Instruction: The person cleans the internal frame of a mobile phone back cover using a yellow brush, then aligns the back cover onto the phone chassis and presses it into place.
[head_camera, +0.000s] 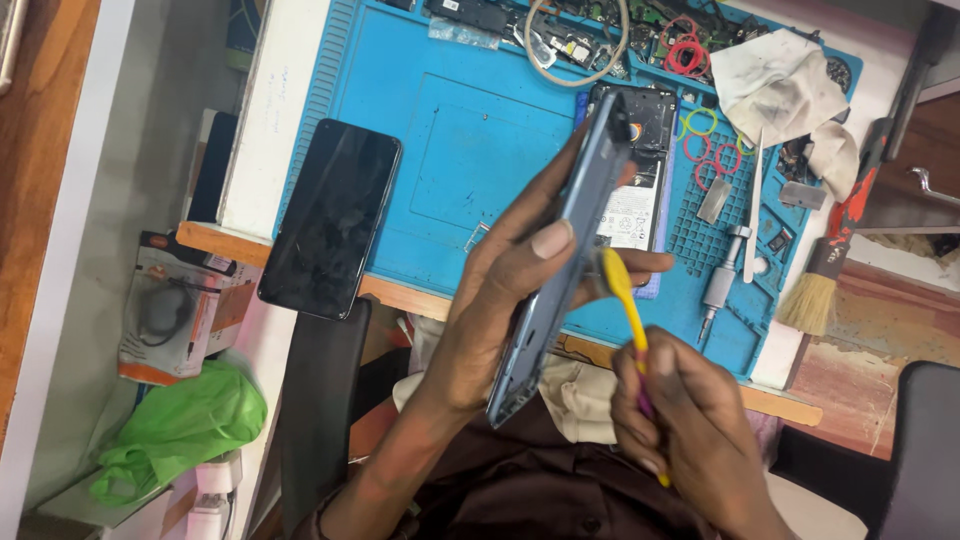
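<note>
My left hand (505, 290) grips a blue-grey phone back cover (565, 250), held on edge and tilted above the desk's front edge. My right hand (685, 425) holds a yellow toothbrush (625, 295) with a pink lower handle; its bristle end touches the cover's inner side. Behind the cover, an opened phone (640, 175) with its battery showing lies on the blue work mat (470, 150). A black phone screen (330, 215) lies face up on the mat's left side, overhanging the desk edge.
Coloured rubber bands (700, 140), a white cloth (780, 85), tweezers (752, 210), a small screwdriver (720, 285) and a brush (830, 265) sit at the right. Circuit parts line the mat's far edge. A green bag (175, 425) and boxed item (175, 315) lie on the floor at left.
</note>
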